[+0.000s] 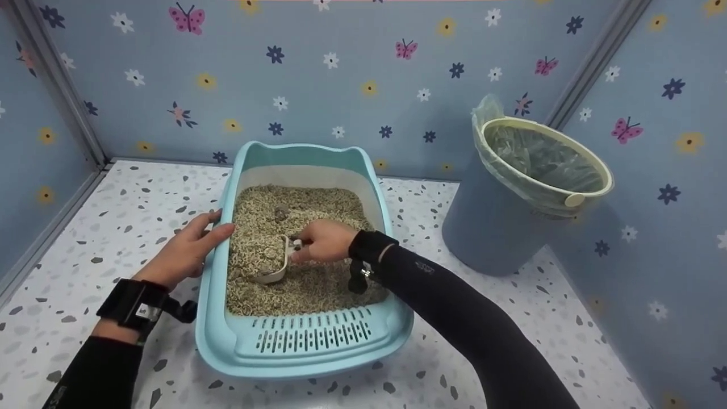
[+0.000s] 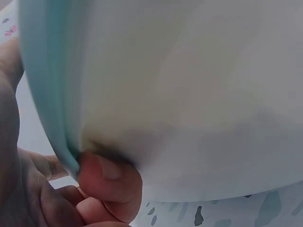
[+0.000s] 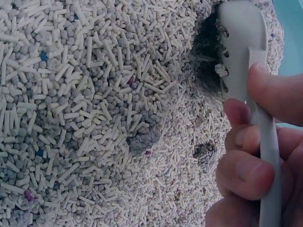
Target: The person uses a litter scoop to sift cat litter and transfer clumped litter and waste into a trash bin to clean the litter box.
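Observation:
A light blue litter box stands on the floor, filled with pale pellet litter. On its left side my left hand grips the rim, thumb on top; the left wrist view shows fingertips curled under the rim against the white outer wall. My right hand reaches over the box and holds a white litter scoop by its handle, fingers wrapped round it. The slotted scoop head is sunk in the litter near the left wall, its front edge partly covered. A grey clump lies on the litter.
Right of the box stands a blue bin with a cream rim and a clear plastic liner. Flower-patterned wall panels close off the back and both sides. The box's front ledge is slotted. Speckled floor surrounds it.

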A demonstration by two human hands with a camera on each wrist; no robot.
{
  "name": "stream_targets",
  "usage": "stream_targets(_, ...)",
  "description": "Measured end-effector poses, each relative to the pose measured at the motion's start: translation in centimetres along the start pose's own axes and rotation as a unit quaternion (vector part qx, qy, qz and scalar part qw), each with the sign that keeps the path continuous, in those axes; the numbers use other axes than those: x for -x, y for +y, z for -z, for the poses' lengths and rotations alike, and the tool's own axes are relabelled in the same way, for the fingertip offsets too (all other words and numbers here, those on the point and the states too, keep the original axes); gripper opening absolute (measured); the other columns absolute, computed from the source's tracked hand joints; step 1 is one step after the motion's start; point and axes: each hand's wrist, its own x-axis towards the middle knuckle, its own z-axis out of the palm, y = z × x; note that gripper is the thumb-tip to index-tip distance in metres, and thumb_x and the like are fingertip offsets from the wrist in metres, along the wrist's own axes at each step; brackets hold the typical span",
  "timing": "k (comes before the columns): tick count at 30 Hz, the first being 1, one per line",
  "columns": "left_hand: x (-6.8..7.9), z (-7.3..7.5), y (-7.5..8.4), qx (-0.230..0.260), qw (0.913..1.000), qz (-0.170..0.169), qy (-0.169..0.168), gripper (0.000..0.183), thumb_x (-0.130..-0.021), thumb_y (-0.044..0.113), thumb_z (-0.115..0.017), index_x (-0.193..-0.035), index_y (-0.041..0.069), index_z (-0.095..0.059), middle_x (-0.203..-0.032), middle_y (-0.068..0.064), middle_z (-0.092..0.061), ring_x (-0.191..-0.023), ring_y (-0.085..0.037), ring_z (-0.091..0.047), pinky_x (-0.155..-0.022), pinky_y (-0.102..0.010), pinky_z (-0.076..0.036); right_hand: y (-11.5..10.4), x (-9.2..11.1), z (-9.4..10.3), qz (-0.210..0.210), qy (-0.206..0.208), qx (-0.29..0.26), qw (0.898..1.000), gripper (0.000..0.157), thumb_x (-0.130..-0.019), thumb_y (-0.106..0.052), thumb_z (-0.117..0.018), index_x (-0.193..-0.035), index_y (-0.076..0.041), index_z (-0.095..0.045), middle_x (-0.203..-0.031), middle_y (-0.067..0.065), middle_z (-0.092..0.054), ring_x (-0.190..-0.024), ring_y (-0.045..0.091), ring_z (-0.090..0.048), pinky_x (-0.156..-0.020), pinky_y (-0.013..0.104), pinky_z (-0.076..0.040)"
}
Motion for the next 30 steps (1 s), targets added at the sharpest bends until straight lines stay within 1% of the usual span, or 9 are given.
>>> stream_targets(2, 0.01, 0.04, 0.01, -0.002, 1.0000, 0.004, 0.000, 0.085, -0.117, 0.058, -0.050, -0.180, 0.013, -0.014, -0.147, -0.032, -0.054, -0.104, -0.028, -0.074, -0.079, -0.046, -0.069, 0.00, -0.05, -0.06, 0.003, 0.001, -0.002, 1.000, 0.047, -0.108, -0.043, -0.075, -0.074, -0.023, -0.050, -0.068, -0.009, -0.043, -0.059, 0.009, -0.037, -0.057, 0.027, -0.033)
stream_targets(4, 0.03, 0.07, 0.04, -0.008, 0.9999, 0.007, 0.002, 0.085, -0.117, 0.059, -0.050, -0.180, 0.015, -0.015, -0.147, -0.031, -0.055, -0.102, -0.028, -0.074, -0.075, -0.043, -0.068, 0.00, -0.07, -0.12, 0.008, 0.000, -0.003, 1.000, 0.048, -0.108, -0.042, -0.075, -0.073, -0.023, -0.048, -0.068, -0.008, -0.041, -0.058, 0.009, -0.035, -0.058, 0.027, -0.032)
stream_targets(10, -0.07, 0.05, 0.11, -0.006, 1.0000, 0.006, 0.000, 0.085, -0.117, 0.058, -0.051, -0.180, 0.014, -0.015, -0.145, -0.031, -0.055, -0.099, -0.027, -0.075, -0.071, -0.042, -0.068, -0.02, 0.02, -0.23, 0.016, -0.003, -0.011, 1.000, 0.050, -0.109, -0.039, -0.075, -0.071, -0.022, -0.046, -0.065, -0.008, -0.039, -0.057, 0.009, -0.033, -0.057, 0.027, -0.031)
stream_targets(14, -0.08, -0.02, 0.16, 0.001, 1.0000, 0.008, -0.002, 0.085, -0.117, 0.058, -0.051, -0.180, 0.013, -0.014, -0.146, -0.031, -0.054, -0.100, -0.027, -0.075, -0.073, -0.043, -0.069, 0.06, 0.02, -0.29, 0.020, -0.005, -0.013, 1.000, 0.051, -0.110, -0.039, -0.074, -0.071, -0.023, -0.045, -0.066, -0.009, -0.039, -0.057, 0.009, -0.033, -0.057, 0.027, -0.031)
stream_targets(19, -0.07, -0.07, 0.36, 0.003, 1.0000, 0.006, -0.003, 0.085, -0.117, 0.057, -0.051, -0.180, 0.013, -0.013, -0.148, -0.033, -0.053, -0.103, -0.029, -0.075, -0.079, -0.049, -0.070, 0.04, 0.23, -0.14, 0.023, -0.008, -0.022, 0.999, 0.050, -0.110, -0.038, -0.073, -0.070, -0.023, -0.046, -0.065, -0.009, -0.041, -0.056, 0.009, -0.035, -0.057, 0.027, -0.033)
stream_targets(27, -0.06, -0.07, 0.29, -0.007, 0.9999, 0.009, 0.002, 0.086, -0.117, 0.057, -0.051, -0.180, 0.013, -0.013, -0.150, -0.033, -0.053, -0.105, -0.030, -0.075, -0.080, -0.049, -0.070, 0.08, 0.30, 0.01, 0.022, -0.009, -0.036, 0.999, 0.048, -0.109, -0.037, -0.074, -0.072, -0.023, -0.047, -0.068, -0.009, -0.042, -0.059, 0.008, -0.037, -0.058, 0.026, -0.034)
stream_targets(30, 0.06, -0.07, 0.36, -0.004, 0.9999, 0.012, 0.000, 0.086, -0.117, 0.058, -0.050, -0.180, 0.014, -0.012, -0.150, -0.033, -0.052, -0.105, -0.028, -0.075, -0.081, -0.048, -0.069, 0.08, 0.29, 0.17, 0.031, -0.008, -0.038, 0.999, 0.049, -0.109, -0.037, -0.074, -0.072, -0.023, -0.045, -0.067, -0.009, -0.040, -0.058, 0.009, -0.035, -0.059, 0.026, -0.032)
